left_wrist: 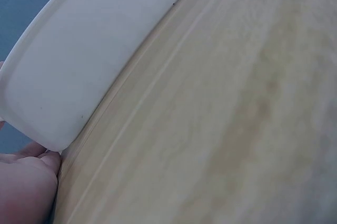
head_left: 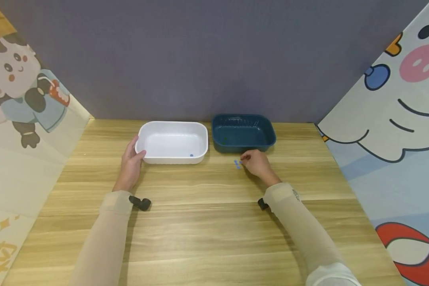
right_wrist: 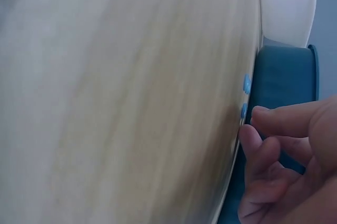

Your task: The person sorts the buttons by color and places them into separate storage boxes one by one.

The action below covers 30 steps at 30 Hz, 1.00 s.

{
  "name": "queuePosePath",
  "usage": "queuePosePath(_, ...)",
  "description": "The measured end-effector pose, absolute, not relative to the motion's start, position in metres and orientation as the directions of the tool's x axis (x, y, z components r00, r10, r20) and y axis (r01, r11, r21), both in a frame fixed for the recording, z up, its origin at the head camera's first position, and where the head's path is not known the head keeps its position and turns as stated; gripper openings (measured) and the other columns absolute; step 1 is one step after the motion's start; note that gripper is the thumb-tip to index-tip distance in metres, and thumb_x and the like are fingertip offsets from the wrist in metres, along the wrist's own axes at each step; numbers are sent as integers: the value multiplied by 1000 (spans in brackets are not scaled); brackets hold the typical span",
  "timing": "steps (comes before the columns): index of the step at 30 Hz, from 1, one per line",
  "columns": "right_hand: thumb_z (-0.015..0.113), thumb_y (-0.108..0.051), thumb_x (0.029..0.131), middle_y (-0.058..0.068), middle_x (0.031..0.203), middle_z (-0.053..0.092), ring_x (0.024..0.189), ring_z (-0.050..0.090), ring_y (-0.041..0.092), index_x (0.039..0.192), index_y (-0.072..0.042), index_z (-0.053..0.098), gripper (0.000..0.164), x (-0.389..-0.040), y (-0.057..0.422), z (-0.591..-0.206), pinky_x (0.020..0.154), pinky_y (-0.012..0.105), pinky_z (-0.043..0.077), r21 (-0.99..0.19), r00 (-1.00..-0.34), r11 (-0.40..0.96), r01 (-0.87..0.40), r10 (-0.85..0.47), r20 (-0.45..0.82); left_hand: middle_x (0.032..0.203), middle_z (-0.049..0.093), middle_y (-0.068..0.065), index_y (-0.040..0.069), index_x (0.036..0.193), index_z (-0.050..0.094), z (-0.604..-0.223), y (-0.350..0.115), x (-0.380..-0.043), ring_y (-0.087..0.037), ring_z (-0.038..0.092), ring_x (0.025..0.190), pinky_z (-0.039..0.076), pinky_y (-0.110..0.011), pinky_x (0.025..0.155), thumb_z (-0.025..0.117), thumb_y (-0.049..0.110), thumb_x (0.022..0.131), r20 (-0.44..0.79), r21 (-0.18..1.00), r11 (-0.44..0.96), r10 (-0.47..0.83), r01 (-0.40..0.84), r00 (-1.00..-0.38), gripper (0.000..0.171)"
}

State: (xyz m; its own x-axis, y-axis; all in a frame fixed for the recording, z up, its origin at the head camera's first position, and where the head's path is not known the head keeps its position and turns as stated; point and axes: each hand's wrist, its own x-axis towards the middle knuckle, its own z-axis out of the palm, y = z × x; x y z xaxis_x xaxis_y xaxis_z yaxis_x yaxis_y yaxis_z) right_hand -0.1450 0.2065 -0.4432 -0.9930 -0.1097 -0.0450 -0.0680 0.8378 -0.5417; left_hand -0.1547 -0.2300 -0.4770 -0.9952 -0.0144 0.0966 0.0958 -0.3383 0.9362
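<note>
My left hand (head_left: pixel 130 163) grips the left end of a white plastic basin (head_left: pixel 171 161), thumb over its rim. One small blue bead-like piece (head_left: pixel 191 155) lies inside that basin. On the table before a dark teal basin (head_left: pixel 244 149), several small blue pieces (head_left: pixel 236 162) lie close together. My right hand (head_left: pixel 256 163) is beside them, fingertips close to one piece. In the right wrist view, two blue pieces (right_wrist: pixel 246 84) show near the right fingertips (right_wrist: pixel 259 113), with a gap between thumb and finger. A few tiny green pieces (head_left: pixel 224 139) are in the teal basin.
Both basins stand side by side at the back of the wood-grain table (head_left: pixel 200 222), near a grey upright panel (head_left: pixel 200 59). Cartoon-printed panels (head_left: pixel 386 131) flank the table on both sides. Each wrist wears a small black camera (head_left: pixel 140 203).
</note>
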Motion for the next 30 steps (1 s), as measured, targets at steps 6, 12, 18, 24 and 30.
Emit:
queuePosePath(6, 74, -14, 91, 7, 98, 75, 91, 68, 27, 103, -9, 79, 14, -146, 202, -443, 81, 44, 56, -435, -993, 897, -82, -112, -45, 168, 8, -14, 3, 160, 15, -477, -231, -155, -29, 11, 154, 23, -33, 121, 42, -11, 98, 93, 933, -346, -21, 94, -995, 69)
queuePosePath(12, 74, -14, 91, 7, 99, 75, 94, 69, 30, 103, -10, 79, 14, -147, 200, -444, 82, 46, 56, -402, -993, 911, -94, -117, -33, 168, 9, -14, 3, 160, 15, -476, -231, -155, -29, 11, 154, 23, -33, 121, 41, -11, 99, 97, 927, -362, -22, 98, -995, 69)
queuePosePath(18, 73, -16, 93, 7, 101, 74, 93, 68, 29, 105, -11, 78, 14, -144, 199, -444, 78, 45, 57, -386, -992, 920, -65, -103, -79, 169, 7, -12, 3, 161, 14, -477, -231, -155, -27, 11, 154, 24, -31, 121, 42, -12, 99, 80, 926, -369, -14, 80, -997, 69)
queuePosePath(24, 73, -15, 92, 7, 97, 73, 89, 67, 28, 101, -10, 76, 10, -145, 198, -446, 76, 44, 56, -376, -993, 924, -64, -97, -71, 168, 8, -14, 4, 161, 14, -478, -232, -156, -28, 13, 154, 26, -30, 120, 43, -10, 99, 79, 937, -342, -6, 76, -997, 70)
queuePosePath(30, 73, -13, 91, 4, 86, 69, 80, 63, 26, 92, -10, 71, 4, -146, 197, -446, 71, 41, 53, -378, -994, 923, -70, -97, -53, 169, 7, -12, 4, 161, 15, -479, -232, -157, -28, 11, 154, 25, -31, 120, 43, -10, 99, 81, 940, -332, -11, 80, -997, 70)
